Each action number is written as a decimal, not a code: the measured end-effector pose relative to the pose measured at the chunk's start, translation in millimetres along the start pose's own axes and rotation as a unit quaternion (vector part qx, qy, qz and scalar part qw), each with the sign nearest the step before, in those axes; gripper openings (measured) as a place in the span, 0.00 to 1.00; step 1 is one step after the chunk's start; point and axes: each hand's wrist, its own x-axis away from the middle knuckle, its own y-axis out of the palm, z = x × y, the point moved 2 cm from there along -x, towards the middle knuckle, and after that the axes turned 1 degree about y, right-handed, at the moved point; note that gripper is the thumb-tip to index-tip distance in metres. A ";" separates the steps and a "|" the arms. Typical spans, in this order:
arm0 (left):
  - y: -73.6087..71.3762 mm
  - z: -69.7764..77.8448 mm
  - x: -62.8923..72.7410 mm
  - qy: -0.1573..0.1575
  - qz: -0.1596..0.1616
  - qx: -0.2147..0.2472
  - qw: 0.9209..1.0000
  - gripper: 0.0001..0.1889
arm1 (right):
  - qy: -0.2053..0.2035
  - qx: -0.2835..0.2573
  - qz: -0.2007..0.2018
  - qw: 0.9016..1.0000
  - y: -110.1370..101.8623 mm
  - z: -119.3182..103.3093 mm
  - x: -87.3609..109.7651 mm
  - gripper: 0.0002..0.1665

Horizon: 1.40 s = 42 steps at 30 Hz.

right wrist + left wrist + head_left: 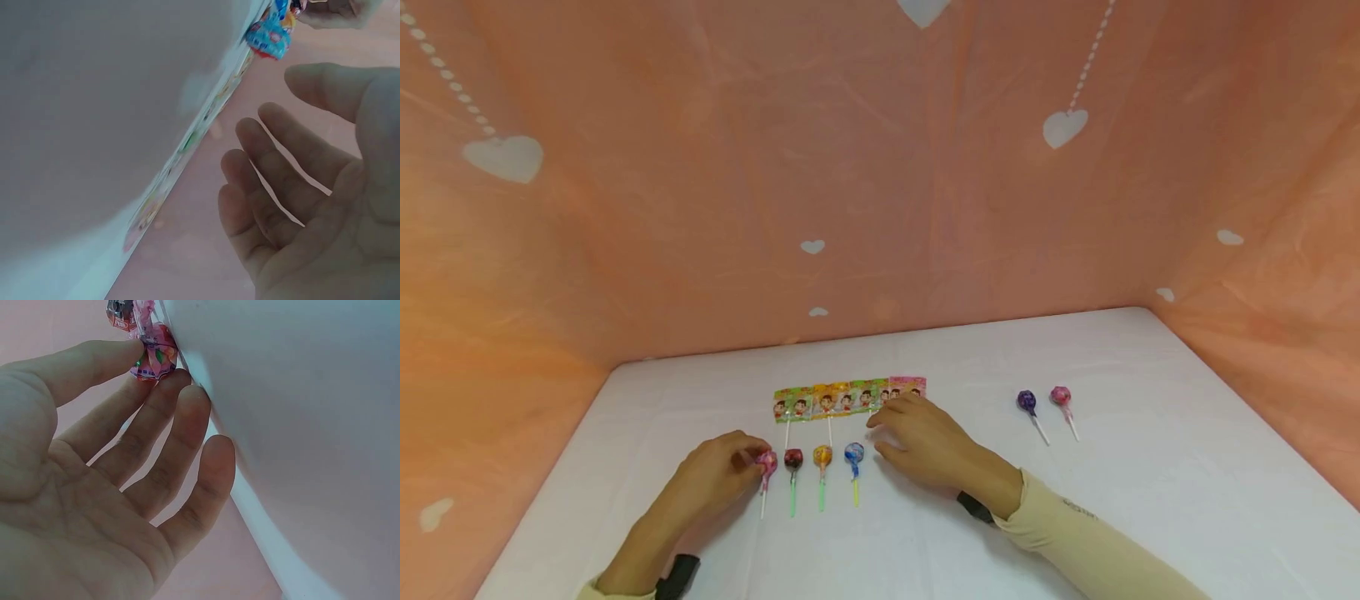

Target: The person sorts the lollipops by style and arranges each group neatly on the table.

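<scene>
My left hand [721, 473] pinches the wrapped head of a pink lollipop [157, 357] between thumb and fingers, its white stick pointing toward me. To its right lie a dark red lollipop [793, 460], an orange lollipop [823, 457] and a blue lollipop [853, 454] in a row. Fingers relaxed and holding nothing, my right hand [925, 442] hovers just right of the blue one; the right wrist view shows its bare palm [325, 219]. Behind the row lies a line of flat-packed lollipops [829, 402] in green, orange and pink wrappers, partly hidden by the right hand.
Off to the right on the white table [1120, 358] lie a purple lollipop [1027, 402] and another pink lollipop [1062, 397], sticks toward me. An orange-pink curtain [880, 183] with white hearts encloses the back and sides.
</scene>
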 end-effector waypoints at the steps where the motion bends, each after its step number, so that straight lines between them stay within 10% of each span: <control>1: -0.3 0.1 -0.4 0.002 0.001 0.001 1.000 0.11 | 0.003 -0.001 0.003 1.000 -1.1 2.7 1.4 0.13; 11: -0.2 1.3 0.9 -0.006 0.001 -0.004 1.000 0.11 | -0.003 0.011 0.015 1.000 -15.4 32.9 21.3 0.13; 27: -1.5 4.2 -1.5 -0.019 -0.009 -0.002 1.000 0.12 | 0.091 0.012 0.070 0.993 -64.0 146.1 77.6 0.13; 42: 0.4 7.2 1.3 -0.022 -0.007 -0.005 1.000 0.11 | 0.073 0.028 0.069 0.995 -64.8 167.2 97.9 0.14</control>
